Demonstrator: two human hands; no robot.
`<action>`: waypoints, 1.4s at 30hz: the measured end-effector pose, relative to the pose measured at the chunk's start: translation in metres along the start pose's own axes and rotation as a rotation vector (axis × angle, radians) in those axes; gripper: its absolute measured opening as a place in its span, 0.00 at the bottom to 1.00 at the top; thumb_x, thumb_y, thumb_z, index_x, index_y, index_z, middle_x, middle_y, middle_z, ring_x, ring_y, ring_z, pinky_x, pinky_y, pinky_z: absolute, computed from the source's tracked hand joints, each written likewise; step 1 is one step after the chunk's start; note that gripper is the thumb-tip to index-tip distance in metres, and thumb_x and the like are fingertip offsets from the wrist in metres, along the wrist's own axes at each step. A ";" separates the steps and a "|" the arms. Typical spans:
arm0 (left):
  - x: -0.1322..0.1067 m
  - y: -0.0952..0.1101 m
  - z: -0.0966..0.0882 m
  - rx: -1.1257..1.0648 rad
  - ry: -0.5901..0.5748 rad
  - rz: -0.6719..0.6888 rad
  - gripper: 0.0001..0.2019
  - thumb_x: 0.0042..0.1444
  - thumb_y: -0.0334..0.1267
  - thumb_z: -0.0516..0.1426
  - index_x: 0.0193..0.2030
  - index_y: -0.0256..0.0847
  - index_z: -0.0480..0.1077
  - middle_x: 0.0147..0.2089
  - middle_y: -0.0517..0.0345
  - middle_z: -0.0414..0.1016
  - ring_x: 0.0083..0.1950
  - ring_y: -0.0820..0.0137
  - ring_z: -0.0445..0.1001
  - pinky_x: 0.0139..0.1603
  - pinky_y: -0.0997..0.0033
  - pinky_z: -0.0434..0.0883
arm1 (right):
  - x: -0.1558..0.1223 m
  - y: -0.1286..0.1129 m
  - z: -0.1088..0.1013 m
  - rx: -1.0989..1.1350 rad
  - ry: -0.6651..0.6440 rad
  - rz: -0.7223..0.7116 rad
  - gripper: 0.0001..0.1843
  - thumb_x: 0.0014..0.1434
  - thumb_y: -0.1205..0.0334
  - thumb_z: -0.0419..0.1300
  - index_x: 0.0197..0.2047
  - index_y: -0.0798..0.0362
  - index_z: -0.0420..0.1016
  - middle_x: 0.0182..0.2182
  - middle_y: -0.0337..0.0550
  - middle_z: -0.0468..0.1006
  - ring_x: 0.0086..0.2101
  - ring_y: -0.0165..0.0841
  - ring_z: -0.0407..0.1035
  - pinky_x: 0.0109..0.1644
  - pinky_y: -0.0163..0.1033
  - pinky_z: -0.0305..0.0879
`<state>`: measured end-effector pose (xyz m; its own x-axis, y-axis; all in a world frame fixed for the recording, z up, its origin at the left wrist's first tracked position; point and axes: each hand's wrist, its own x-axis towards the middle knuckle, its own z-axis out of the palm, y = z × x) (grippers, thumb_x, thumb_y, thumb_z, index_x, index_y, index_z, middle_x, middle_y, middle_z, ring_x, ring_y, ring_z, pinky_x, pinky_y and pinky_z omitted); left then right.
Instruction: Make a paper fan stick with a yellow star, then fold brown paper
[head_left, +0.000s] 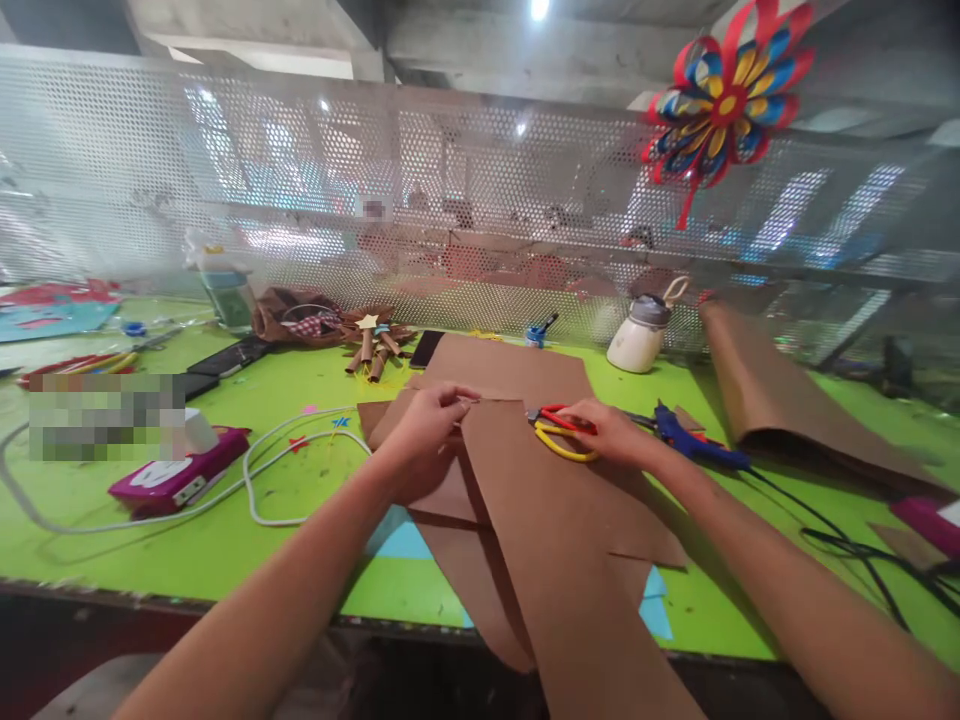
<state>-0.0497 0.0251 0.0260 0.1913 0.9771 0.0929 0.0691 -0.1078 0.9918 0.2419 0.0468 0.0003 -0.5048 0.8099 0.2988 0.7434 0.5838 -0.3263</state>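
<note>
Several sheets of brown kraft paper (559, 520) lie overlapped in front of me, and one long strip hangs past the table's front edge. My left hand (435, 428) pinches the upper left edge of this paper between thumb and fingers. Closed around scissors (566, 432) with one red and one yellow handle is my right hand (613, 432). The scissors lie over the paper, their short dark tip pointing left near a cut edge. Light blue paper (401, 535) peeks out from under the brown sheets.
A blue glue gun (697, 442) with a black cord lies to the right, near a rolled brown sheet (780, 390). A white bottle (637, 335) stands behind. At left are a purple power strip (176, 475) and white cable (251, 490). A perforated screen (480, 200) borders the green table (300, 540).
</note>
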 end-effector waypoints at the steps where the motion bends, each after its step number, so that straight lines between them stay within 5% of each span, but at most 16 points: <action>1: 0.002 -0.002 -0.001 -0.071 0.015 -0.008 0.12 0.50 0.36 0.56 0.42 0.37 0.70 0.31 0.56 0.72 0.29 0.73 0.70 0.26 0.76 0.65 | -0.002 -0.002 0.000 0.026 0.048 0.011 0.15 0.56 0.64 0.54 0.46 0.52 0.74 0.41 0.47 0.76 0.41 0.36 0.68 0.47 0.41 0.64; 6: 0.006 -0.013 0.006 -0.071 -0.017 0.060 0.14 0.50 0.38 0.58 0.44 0.37 0.70 0.27 0.61 0.66 0.26 0.77 0.64 0.26 0.78 0.63 | -0.005 -0.029 0.008 0.441 0.226 0.183 0.15 0.58 0.54 0.54 0.44 0.52 0.74 0.41 0.46 0.76 0.40 0.35 0.70 0.46 0.42 0.66; 12: 0.001 -0.012 0.019 0.021 -0.176 0.130 0.22 0.47 0.37 0.60 0.51 0.36 0.69 0.31 0.59 0.67 0.31 0.76 0.65 0.29 0.78 0.62 | -0.001 -0.046 0.023 0.799 0.204 0.428 0.27 0.50 0.52 0.62 0.51 0.54 0.67 0.32 0.41 0.75 0.23 0.25 0.66 0.26 0.33 0.64; 16: -0.003 -0.011 0.023 -0.034 -0.228 0.098 0.22 0.46 0.35 0.61 0.50 0.37 0.69 0.35 0.58 0.69 0.33 0.74 0.68 0.32 0.76 0.64 | -0.002 -0.054 0.017 1.018 0.202 0.470 0.25 0.42 0.55 0.67 0.44 0.55 0.71 0.32 0.41 0.77 0.28 0.29 0.69 0.28 0.31 0.64; 21: -0.008 -0.012 0.032 -0.180 -0.210 0.026 0.13 0.46 0.38 0.62 0.37 0.35 0.71 0.35 0.54 0.73 0.35 0.71 0.71 0.35 0.72 0.68 | -0.005 -0.065 0.008 1.244 0.222 0.434 0.18 0.40 0.56 0.69 0.33 0.57 0.75 0.27 0.41 0.78 0.25 0.30 0.70 0.30 0.36 0.66; 27: -0.007 -0.014 0.040 -0.315 -0.164 0.016 0.13 0.44 0.38 0.64 0.33 0.37 0.66 0.25 0.61 0.68 0.25 0.76 0.68 0.27 0.76 0.65 | -0.003 -0.065 0.010 1.253 0.336 0.403 0.14 0.39 0.57 0.69 0.27 0.55 0.73 0.23 0.37 0.76 0.22 0.27 0.68 0.27 0.32 0.64; 32: -0.005 -0.013 0.035 -0.261 -0.154 0.057 0.10 0.47 0.37 0.62 0.33 0.37 0.65 0.19 0.68 0.61 0.18 0.82 0.58 0.20 0.82 0.57 | -0.002 -0.065 0.007 1.235 0.246 0.394 0.15 0.38 0.58 0.69 0.28 0.56 0.72 0.23 0.37 0.75 0.23 0.26 0.68 0.28 0.32 0.64; 36: -0.006 -0.015 0.038 -0.294 -0.213 0.069 0.07 0.49 0.35 0.61 0.33 0.35 0.68 0.24 0.62 0.67 0.22 0.80 0.65 0.25 0.79 0.64 | -0.001 -0.059 0.010 1.128 0.281 0.365 0.14 0.38 0.58 0.69 0.25 0.56 0.70 0.21 0.35 0.72 0.22 0.26 0.65 0.26 0.32 0.61; 42: -0.006 -0.017 0.046 -0.338 -0.290 -0.014 0.09 0.48 0.27 0.60 0.38 0.35 0.71 0.31 0.54 0.73 0.30 0.73 0.72 0.35 0.71 0.70 | 0.013 -0.052 0.013 0.862 0.553 0.269 0.11 0.47 0.59 0.63 0.22 0.55 0.66 0.19 0.32 0.66 0.24 0.25 0.61 0.28 0.32 0.59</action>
<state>-0.0071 0.0129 0.0049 0.4624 0.8812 0.0982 -0.2413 0.0185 0.9703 0.1910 0.0276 0.0092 0.0618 0.9062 0.4182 0.1292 0.4082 -0.9037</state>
